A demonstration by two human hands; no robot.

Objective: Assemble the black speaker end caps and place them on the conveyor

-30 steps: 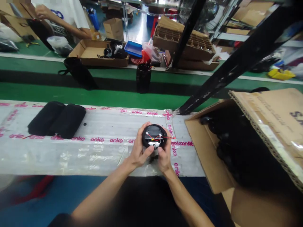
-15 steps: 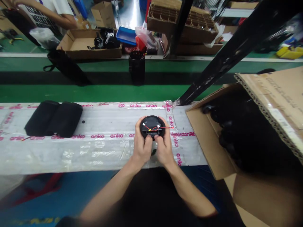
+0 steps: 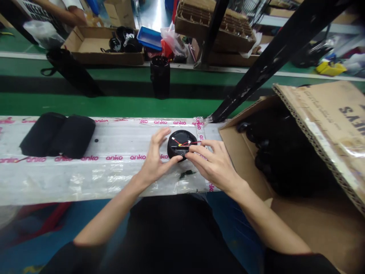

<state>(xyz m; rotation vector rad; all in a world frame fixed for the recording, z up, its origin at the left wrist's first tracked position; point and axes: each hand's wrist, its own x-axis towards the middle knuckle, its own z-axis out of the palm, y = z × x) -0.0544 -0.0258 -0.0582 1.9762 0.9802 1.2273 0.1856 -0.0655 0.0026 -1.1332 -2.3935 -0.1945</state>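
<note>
A black round housing (image 3: 178, 152) rests on the taped bench top, its open face up, with thin red wires (image 3: 184, 145) and small white plugs across it. My left hand (image 3: 155, 160) is at its left side, fingers spread, the thumb tip touching the lower rim. From the right, my right hand (image 3: 212, 161) reaches over the rim with its fingertips drawn together close to the wires. What lies between those fingertips is hidden. Further left on the bench lie two black padded pieces (image 3: 58, 135) side by side, near a small black disc (image 3: 96, 140).
At right, an open cardboard box (image 3: 245, 167) holds dark parts. A black slanted post (image 3: 251, 72) rises behind the bench. Beyond, on the green surface, stand black cylinders (image 3: 160, 80), a carton tray (image 3: 85, 42) and a blue tray (image 3: 149, 38). A person's arm (image 3: 64, 15) shows at upper left.
Both hands gripped the housing's sides before. Now the left hand has opened away to the left, and the right hand has shifted over the right rim and wires. The camera view has moved slightly.
</note>
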